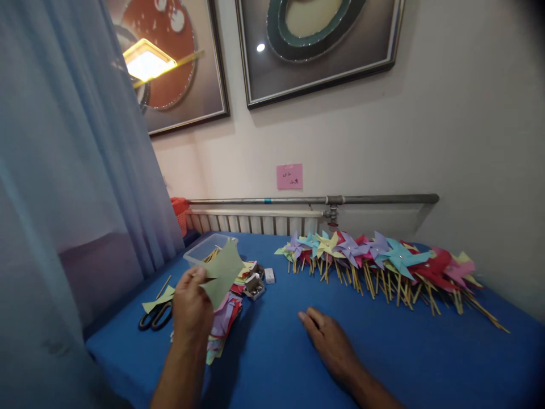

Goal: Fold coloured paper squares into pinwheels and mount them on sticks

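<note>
My left hand (pixel 194 304) is closed on a pale green sheet of paper (pixel 223 271) with slits cut in from its edges, lifted above the table. Below it lies a pile of coloured paper pieces (pixel 226 318) in purple, red and green. To the right of the sheet, small open boxes (pixel 254 287) contain shiny little metal pieces. My right hand (pixel 326 338) is low over the blue tablecloth, fingers curled together; nothing shows in them. A long heap of paper pinwheels (pixel 400 257) on thin sticks extends across the right side.
Black-handled scissors (pixel 156 316) lie at the left beside a green paper scrap (pixel 158 300). A clear plastic tub (pixel 195 253) holds sticks. Further off are a white small box (pixel 269 276), a red basket (pixel 180 215), a pipe (pixel 383 199) and a blue curtain (pixel 76 159).
</note>
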Demonstrator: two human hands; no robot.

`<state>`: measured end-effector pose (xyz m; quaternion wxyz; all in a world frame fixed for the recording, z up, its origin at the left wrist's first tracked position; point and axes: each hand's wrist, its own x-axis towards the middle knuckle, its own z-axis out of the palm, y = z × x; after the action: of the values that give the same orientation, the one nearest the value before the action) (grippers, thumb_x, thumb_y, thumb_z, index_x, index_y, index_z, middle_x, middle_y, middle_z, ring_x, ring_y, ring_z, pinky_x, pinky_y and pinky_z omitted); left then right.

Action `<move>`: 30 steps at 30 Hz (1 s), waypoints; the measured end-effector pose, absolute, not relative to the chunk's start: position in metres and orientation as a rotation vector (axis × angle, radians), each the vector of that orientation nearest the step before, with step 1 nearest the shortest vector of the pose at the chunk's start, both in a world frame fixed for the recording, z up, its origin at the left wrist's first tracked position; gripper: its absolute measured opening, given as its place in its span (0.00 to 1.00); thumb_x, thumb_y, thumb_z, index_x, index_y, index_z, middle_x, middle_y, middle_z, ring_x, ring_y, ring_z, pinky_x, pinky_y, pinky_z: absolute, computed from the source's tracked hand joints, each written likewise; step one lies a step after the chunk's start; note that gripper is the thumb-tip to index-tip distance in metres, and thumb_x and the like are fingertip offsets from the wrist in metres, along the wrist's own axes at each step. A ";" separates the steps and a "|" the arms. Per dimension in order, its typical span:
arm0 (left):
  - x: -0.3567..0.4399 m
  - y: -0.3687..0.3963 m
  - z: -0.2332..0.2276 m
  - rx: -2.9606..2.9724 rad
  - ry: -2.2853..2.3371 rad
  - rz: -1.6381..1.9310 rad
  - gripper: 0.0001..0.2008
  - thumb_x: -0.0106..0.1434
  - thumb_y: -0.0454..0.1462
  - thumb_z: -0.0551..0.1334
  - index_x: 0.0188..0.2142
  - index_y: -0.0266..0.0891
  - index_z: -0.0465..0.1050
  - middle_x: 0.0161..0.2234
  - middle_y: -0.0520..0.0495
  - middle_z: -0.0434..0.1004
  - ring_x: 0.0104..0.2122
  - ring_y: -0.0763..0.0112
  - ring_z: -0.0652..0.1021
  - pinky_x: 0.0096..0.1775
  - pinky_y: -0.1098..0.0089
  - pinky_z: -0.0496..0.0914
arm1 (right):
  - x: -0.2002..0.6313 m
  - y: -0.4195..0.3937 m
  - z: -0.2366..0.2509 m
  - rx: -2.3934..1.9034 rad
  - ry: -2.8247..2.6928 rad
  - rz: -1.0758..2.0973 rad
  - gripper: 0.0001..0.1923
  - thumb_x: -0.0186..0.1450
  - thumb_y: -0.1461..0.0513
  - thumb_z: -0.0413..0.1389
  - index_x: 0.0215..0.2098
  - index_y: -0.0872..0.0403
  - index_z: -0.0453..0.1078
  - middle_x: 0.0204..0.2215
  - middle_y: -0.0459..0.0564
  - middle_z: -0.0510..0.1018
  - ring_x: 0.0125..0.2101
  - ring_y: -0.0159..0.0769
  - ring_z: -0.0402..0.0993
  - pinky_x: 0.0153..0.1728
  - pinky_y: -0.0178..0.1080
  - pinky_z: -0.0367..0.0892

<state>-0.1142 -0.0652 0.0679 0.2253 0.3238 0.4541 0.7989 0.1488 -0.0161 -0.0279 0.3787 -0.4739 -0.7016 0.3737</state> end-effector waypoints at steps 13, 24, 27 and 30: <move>0.018 -0.073 -0.036 2.635 1.187 1.376 0.08 0.60 0.30 0.58 0.37 0.41 0.74 0.38 0.42 0.81 0.37 0.61 0.80 0.40 0.61 0.74 | 0.148 -0.020 -0.024 -0.705 -1.001 1.846 0.20 0.57 0.47 0.65 0.36 0.53 0.73 0.33 0.52 0.84 0.40 0.47 0.80 0.41 0.44 0.73; -0.081 -0.099 -0.017 2.527 2.005 1.571 0.10 0.64 0.33 0.59 0.43 0.42 0.77 0.46 0.39 0.81 0.46 0.57 0.79 0.48 0.56 0.73 | 0.165 -0.005 -0.026 -0.805 -0.811 1.862 0.16 0.61 0.57 0.64 0.46 0.55 0.73 0.41 0.59 0.85 0.45 0.52 0.82 0.48 0.51 0.75; -0.145 -0.098 -0.004 2.148 2.522 1.504 0.12 0.65 0.38 0.56 0.42 0.40 0.77 0.44 0.39 0.82 0.46 0.53 0.79 0.50 0.54 0.72 | 0.163 -0.005 -0.024 -0.837 -0.796 1.861 0.15 0.62 0.59 0.64 0.46 0.55 0.73 0.41 0.58 0.85 0.45 0.52 0.82 0.48 0.50 0.76; -0.185 -0.102 -0.003 2.079 2.627 1.221 0.16 0.62 0.35 0.55 0.47 0.39 0.75 0.50 0.39 0.79 0.52 0.53 0.77 0.54 0.54 0.69 | 0.161 -0.006 -0.023 -0.833 -0.800 1.860 0.16 0.63 0.59 0.63 0.47 0.56 0.73 0.41 0.59 0.85 0.45 0.52 0.82 0.47 0.50 0.76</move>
<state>-0.1847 -0.1023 -0.0026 -0.2105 0.5701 0.7201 0.3349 0.1614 -0.0059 -0.0226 0.4583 -0.3382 -0.3248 0.7550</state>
